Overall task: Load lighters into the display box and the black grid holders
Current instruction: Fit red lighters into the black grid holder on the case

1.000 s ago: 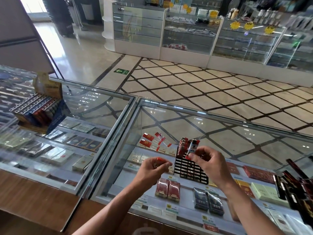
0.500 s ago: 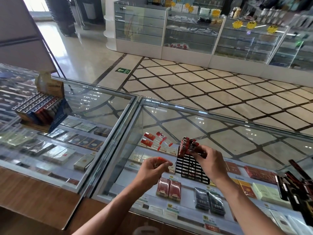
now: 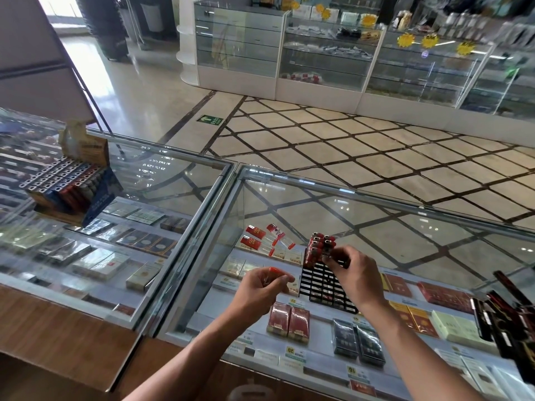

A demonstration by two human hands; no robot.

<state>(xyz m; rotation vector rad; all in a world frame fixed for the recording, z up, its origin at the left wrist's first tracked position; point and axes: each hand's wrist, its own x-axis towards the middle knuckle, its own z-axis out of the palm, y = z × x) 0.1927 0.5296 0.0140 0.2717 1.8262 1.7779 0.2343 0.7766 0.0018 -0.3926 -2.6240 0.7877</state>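
A black grid holder [image 3: 325, 282] stands on the glass counter in front of me. Several red lighters [image 3: 318, 247] fill its far rows. My right hand [image 3: 351, 273] pinches the lowest of those lighters at the holder's far end. My left hand [image 3: 259, 287] hovers left of the holder and grips a red lighter [image 3: 275, 272] in curled fingers. Loose red lighters [image 3: 265, 238] lie on the glass further back. A display box [image 3: 72, 186] full of lighters sits on the left counter. Another black holder [image 3: 509, 316] with lighters shows at the right edge.
Under the glass counter [image 3: 405, 227] lie rows of cigarette packs with price tags. A metal frame joins the two counters at a corner. A wooden ledge [image 3: 58, 328] runs along my side. Beyond the counter are a tiled floor and more glass cabinets.
My right hand brought a lighter down from above the holder and set it into the far rows, where the fingers still pinch it. My left hand stayed put with its lighter.
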